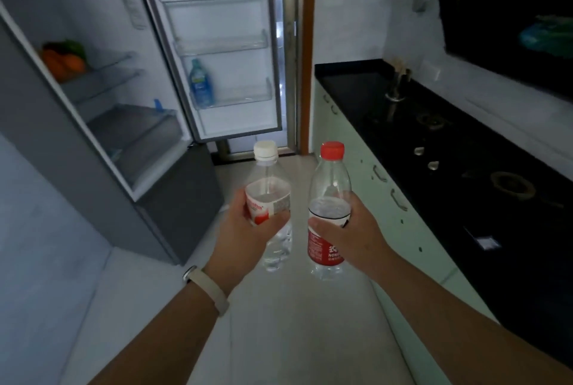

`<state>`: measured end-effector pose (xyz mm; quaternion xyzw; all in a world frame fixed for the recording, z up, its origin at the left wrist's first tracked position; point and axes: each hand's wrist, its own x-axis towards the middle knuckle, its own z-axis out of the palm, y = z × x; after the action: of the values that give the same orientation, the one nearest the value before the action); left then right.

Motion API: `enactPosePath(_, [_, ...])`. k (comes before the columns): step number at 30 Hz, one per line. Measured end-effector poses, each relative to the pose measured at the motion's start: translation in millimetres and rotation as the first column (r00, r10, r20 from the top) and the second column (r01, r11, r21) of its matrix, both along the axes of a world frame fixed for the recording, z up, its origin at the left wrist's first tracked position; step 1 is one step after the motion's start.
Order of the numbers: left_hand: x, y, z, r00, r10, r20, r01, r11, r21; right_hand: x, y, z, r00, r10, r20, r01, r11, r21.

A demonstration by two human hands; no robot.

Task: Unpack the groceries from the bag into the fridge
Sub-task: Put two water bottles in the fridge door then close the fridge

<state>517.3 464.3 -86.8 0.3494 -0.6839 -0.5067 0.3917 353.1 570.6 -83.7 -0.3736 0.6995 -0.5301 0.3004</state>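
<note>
The white-capped bottle [269, 179] in my left hand [245, 229] and the red-capped bottle [330, 179] in my right hand [353, 229] were clear, smooth plastic. The countertop [465, 173] shone glossy black. The fridge [183, 204] looked matt grey, as did my pale wristband [206, 287].

Blurred, unidentifiable produce [63, 60] on shelf [111, 62]

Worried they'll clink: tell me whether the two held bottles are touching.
Apart. The head view shows floor between the white-capped bottle in the left hand and the red-capped bottle in the right hand.
</note>
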Motion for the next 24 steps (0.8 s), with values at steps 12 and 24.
enactPosePath(12, [37.3,-115.6,-17.8,0.982,0.189,0.021,-0.189,0.981,0.040,13.9,-146.6,-13.8,0.974,0.223,-0.033,-0.221,0.974,0.058])
enactPosePath(24, [-37.0,-280.2,-5.9,0.954,0.284,0.097,-0.292,0.952,0.086,-73.0,-335.8,-24.9,0.947,0.321,-0.012,-0.319,0.946,0.059])
